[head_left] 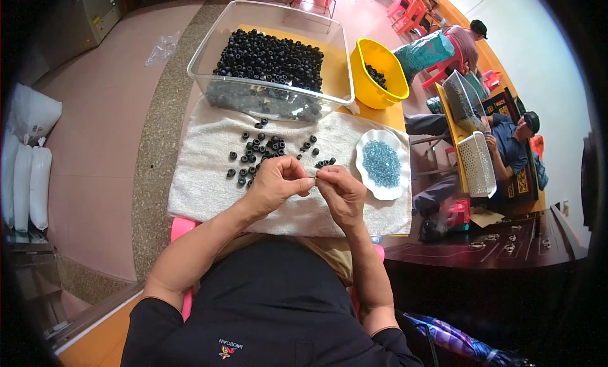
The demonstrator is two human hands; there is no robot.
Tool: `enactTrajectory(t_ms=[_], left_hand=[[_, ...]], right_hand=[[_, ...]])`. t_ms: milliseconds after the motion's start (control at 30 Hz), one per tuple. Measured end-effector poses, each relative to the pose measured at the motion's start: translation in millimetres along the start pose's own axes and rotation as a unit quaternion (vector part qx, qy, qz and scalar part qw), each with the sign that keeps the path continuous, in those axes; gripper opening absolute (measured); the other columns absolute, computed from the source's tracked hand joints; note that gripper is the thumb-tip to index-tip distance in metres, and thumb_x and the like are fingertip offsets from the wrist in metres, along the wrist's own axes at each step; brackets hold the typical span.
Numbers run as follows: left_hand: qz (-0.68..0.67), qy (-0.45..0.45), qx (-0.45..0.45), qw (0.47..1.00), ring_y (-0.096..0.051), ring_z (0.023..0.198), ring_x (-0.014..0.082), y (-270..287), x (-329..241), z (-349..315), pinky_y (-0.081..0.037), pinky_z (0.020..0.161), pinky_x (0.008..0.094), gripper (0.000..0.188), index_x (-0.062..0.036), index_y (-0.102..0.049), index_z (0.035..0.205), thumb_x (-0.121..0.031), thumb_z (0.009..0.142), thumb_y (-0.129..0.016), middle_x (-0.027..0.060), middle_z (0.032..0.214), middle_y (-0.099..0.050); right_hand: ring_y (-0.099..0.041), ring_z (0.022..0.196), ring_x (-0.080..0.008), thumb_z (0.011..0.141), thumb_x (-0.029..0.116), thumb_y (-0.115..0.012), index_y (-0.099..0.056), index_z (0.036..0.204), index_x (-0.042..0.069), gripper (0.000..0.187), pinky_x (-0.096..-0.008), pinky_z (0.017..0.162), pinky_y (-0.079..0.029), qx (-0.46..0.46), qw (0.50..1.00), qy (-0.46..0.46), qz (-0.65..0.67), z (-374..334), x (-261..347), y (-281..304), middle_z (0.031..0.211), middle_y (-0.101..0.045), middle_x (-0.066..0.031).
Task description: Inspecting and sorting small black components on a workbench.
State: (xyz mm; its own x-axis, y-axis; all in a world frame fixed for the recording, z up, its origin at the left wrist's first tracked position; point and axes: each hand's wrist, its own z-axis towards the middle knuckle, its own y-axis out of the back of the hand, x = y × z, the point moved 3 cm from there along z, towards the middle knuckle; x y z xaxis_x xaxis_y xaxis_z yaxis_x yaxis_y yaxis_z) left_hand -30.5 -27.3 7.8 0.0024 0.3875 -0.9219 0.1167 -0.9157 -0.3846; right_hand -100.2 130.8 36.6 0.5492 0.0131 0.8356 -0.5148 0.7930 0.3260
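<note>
While both hands pinch together over the towel (209, 196), fingertips touching, the left hand (278, 182) and right hand (341, 193) hold something too small to identify between them. The loose black rings (259, 153) lie just beyond the left hand, nearer it; the dish of blue bits (382, 163) sits beside the right.

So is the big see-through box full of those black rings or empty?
Partly full. The clear box has no lid, and black rings are heaped across much of it, but bare bottom shows on its right side and the heap stays below the rim.
</note>
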Motion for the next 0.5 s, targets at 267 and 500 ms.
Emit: enactTrajectory(t_ms=[267,500], left_hand=[[-0.010,-0.005,0.004,1.000,-0.066,0.075,0.0116,-1,1,0,-0.055,0.070,0.0259,0.015,-0.0032,-0.059,0.088,-0.008,0.086,-0.073,0.0056,0.083,-0.067],[-0.028,-0.010,0.005,1.000,-0.066,0.075,0.0115,-1,1,-1,-0.056,0.070,0.0262,0.015,-0.0032,-0.059,0.088,-0.008,0.086,-0.073,0.0051,0.083,-0.067]], right_hand=[[-0.058,0.091,-0.0141,0.086,-0.008,-0.066,-0.067,0.102,-0.004,0.016,-0.0236,0.077,-0.047,0.022,0.998,-0.039,0.047,-2,-5,1,0.099,-0.063,-0.0095],[-0.061,0.086,-0.0166,0.085,-0.009,-0.066,-0.066,0.101,-0.003,0.016,-0.0258,0.073,-0.049,0.007,1.000,0.000,-0.017,1,6,-4,0.098,-0.064,-0.0111]])
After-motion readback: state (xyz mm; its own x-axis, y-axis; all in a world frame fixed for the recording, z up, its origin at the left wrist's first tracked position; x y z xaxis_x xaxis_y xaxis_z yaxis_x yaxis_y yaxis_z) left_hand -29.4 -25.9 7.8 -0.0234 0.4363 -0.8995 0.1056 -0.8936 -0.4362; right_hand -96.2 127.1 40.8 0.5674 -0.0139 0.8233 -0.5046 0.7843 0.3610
